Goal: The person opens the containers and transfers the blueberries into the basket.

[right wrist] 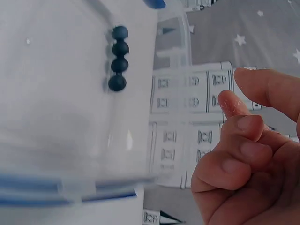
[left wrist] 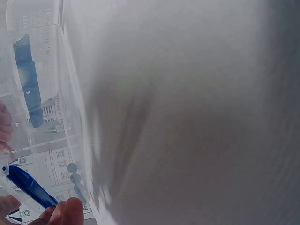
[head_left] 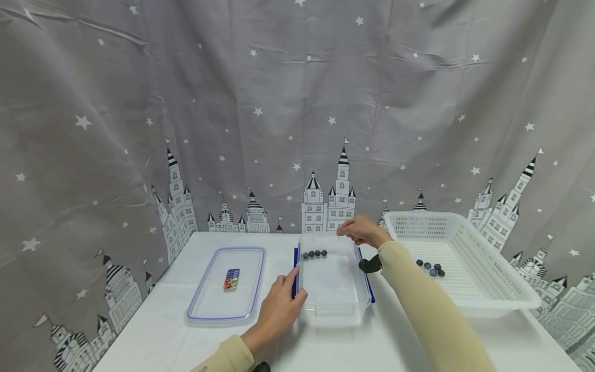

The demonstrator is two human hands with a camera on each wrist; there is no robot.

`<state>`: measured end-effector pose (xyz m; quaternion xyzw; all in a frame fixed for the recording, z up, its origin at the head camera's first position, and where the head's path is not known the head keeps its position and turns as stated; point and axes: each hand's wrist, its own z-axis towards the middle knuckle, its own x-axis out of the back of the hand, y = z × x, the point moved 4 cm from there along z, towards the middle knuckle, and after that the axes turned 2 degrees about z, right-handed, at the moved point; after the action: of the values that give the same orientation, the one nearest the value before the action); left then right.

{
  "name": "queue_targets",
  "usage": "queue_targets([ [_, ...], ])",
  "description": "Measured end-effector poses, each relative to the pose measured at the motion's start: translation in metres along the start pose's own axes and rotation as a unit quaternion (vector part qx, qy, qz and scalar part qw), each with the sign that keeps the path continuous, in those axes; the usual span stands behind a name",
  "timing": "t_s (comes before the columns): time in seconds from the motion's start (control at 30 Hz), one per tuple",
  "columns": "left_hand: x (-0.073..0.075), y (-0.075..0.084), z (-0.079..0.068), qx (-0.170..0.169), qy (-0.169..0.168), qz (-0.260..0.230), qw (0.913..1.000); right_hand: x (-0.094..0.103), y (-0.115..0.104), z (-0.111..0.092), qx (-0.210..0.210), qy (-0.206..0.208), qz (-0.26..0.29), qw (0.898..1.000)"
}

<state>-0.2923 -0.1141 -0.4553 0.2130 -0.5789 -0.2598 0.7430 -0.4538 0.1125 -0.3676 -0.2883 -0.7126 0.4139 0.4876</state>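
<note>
A clear plastic food container [head_left: 332,310] with blue side latches stands lidless on the table. My left hand [head_left: 281,299] holds its left side at the blue latch [left wrist: 30,185], thumb and fingers on either side of the edge. Several dark blueberries [head_left: 314,254] lie in a row inside along the far wall; the right wrist view shows these blueberries [right wrist: 119,64] touching one another. Over the container's far right corner is my right hand [head_left: 364,231]. In the right wrist view its thumb and index finger are apart, nothing between them, the other fingers loosely bent.
At the right, a white perforated basket [head_left: 483,258] holds several more blueberries [head_left: 431,267]. To the left lies the clear lid [head_left: 209,299] with a blue seal and a small colourful label [head_left: 231,279]. A grey curtain [head_left: 260,129] with stars and castles hangs behind the table.
</note>
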Motion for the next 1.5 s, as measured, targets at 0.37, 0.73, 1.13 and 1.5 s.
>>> queue_targets([
  [0.37, -0.001, 0.000, -0.001, -0.002, 0.004, 0.003, 1.0000, -0.032, 0.000, 0.015, -0.002, -0.006, 0.023, 1.000],
  [0.73, 0.000, 0.001, -0.001, 0.003, -0.005, 0.006, 1.0000, -0.058, 0.006, 0.024, -0.012, 0.001, 0.049, 0.999],
  [1.13, 0.000, 0.002, -0.002, 0.000, 0.001, 0.001, 1.0000, -0.072, 0.022, 0.030, -0.032, 0.040, 0.063, 0.997],
  [1.5, 0.001, 0.003, -0.002, -0.004, -0.002, 0.003, 1.0000, -0.076, 0.035, 0.032, -0.056, 0.085, 0.051, 0.993],
])
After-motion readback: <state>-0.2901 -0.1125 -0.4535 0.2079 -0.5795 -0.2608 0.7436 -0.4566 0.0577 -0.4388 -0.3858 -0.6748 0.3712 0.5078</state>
